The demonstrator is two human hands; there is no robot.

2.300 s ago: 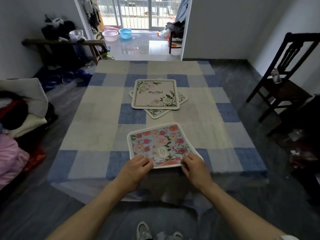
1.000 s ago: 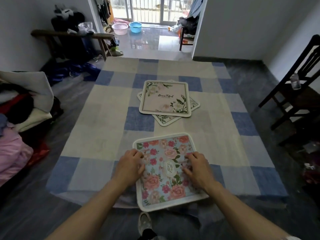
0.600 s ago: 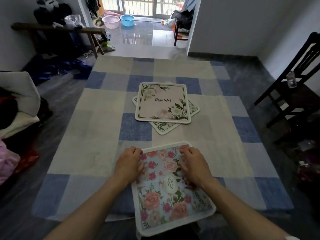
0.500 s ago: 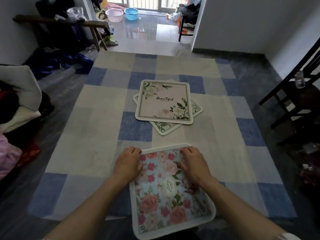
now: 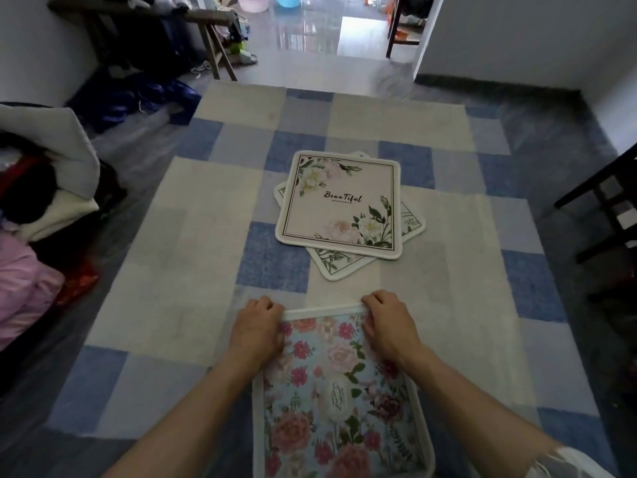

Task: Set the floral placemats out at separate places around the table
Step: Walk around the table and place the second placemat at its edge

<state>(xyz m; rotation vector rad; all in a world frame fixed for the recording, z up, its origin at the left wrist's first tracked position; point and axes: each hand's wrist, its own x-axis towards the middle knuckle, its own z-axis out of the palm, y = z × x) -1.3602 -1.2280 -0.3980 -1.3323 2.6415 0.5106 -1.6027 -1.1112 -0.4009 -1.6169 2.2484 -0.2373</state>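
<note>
A blue placemat with pink roses (image 5: 339, 398) lies at the near edge of the table, its near part hanging past the edge. My left hand (image 5: 256, 331) grips its far left corner and my right hand (image 5: 387, 326) grips its far right corner, fingers curled over the white rim. In the middle of the table a pale pink placemat reading "Beautiful" (image 5: 339, 201) lies on top of a second white floral placemat (image 5: 339, 265), which sits turned at an angle beneath it and is mostly hidden.
The table wears a blue and cream checked cloth (image 5: 193, 236). A dark wooden chair (image 5: 606, 201) stands to the right. Piled bedding and clothes (image 5: 41, 188) lie to the left. A wooden bench (image 5: 144, 32) with dark bags stands at the back left.
The rose placemat has slid toward me until its near part overhangs the table edge. Both hands shifted from its near edge up to its far corners.
</note>
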